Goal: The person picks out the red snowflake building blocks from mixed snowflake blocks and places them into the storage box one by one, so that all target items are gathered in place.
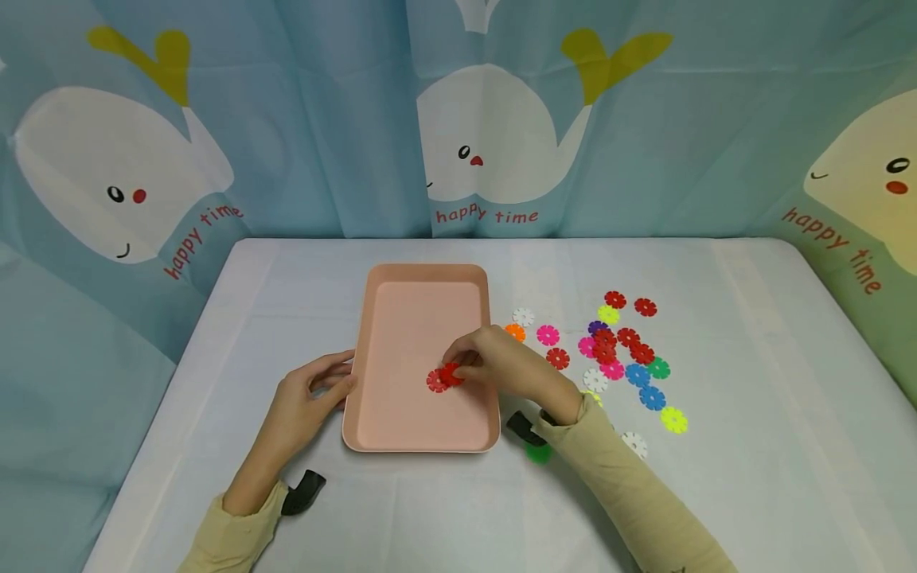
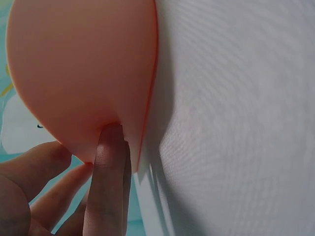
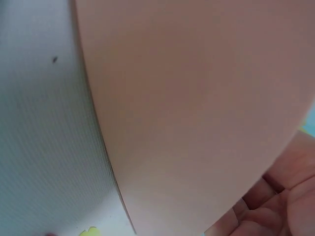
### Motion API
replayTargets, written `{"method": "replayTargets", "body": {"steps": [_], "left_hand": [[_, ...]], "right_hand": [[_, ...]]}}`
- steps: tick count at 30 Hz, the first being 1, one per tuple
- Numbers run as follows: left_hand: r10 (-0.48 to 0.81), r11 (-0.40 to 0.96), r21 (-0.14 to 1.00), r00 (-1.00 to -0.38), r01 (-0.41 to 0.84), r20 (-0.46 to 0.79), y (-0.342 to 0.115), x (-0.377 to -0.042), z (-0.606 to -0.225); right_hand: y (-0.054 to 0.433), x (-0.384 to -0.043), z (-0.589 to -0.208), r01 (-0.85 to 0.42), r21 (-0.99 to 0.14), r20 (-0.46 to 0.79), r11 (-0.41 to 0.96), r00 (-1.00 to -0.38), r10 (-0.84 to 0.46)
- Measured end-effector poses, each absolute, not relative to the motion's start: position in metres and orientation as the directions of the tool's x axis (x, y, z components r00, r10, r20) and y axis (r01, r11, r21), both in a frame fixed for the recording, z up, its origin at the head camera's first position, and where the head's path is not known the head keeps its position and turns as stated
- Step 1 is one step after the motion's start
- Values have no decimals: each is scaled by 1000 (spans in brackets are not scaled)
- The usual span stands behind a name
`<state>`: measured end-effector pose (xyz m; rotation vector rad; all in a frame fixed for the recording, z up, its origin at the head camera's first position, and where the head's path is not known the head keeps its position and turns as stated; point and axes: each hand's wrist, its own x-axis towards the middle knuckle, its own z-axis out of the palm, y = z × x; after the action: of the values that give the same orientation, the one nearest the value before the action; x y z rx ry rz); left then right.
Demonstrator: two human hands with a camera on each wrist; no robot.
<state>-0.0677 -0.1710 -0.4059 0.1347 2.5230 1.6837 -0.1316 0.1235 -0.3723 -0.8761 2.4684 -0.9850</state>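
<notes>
- My right hand [image 1: 505, 362] has thumb and fingertips together, pinching a thin red flower-shaped plastic disc [image 1: 451, 374]; I cannot tell whether the disc touches the surface below it.
- A second red disc [image 1: 435, 382] lies just left of that pinch, its edge overlapped by the first.
- Beneath my grip is a pale pink rectangular tray with rounded corners [image 1: 408, 326], holding that second disc.
- Left of the pinch, my left hand [image 1: 299, 398] is unclenched, its fingers and thumb resting against the tray's outer side and rim.
- Right of my grip, just past the tray, lie an orange disc [image 1: 514, 332], a white disc [image 1: 524, 317] and a magenta disc [image 1: 548, 335].
- Nearer my body, a green disc [image 1: 537, 454] is partly hidden beside my beige sleeve [image 1: 623, 485].
- Farther right, more discs scatter, some overlapping, among them blue discs [image 1: 637, 376] and a yellow disc [image 1: 674, 419].
- All around spreads a white-covered table [image 1: 774, 382].
- Beyond it hangs a blue curtain [image 1: 344, 119] printed with white whales [image 1: 494, 119].
</notes>
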Motion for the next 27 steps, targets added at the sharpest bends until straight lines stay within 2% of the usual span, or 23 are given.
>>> {"method": "replayTargets", "body": {"steps": [13,27], "left_hand": [[126,393,919,-991,19,-33,-170,-67,-406],[131,411,911,-991,32,-25,-171,-67,-407]], "right_hand": [[118,-128,-374,-457,-627,-99,631,-756,-647],[116,-123,-375,-457,-615,-81,643,-774,-628]]}}
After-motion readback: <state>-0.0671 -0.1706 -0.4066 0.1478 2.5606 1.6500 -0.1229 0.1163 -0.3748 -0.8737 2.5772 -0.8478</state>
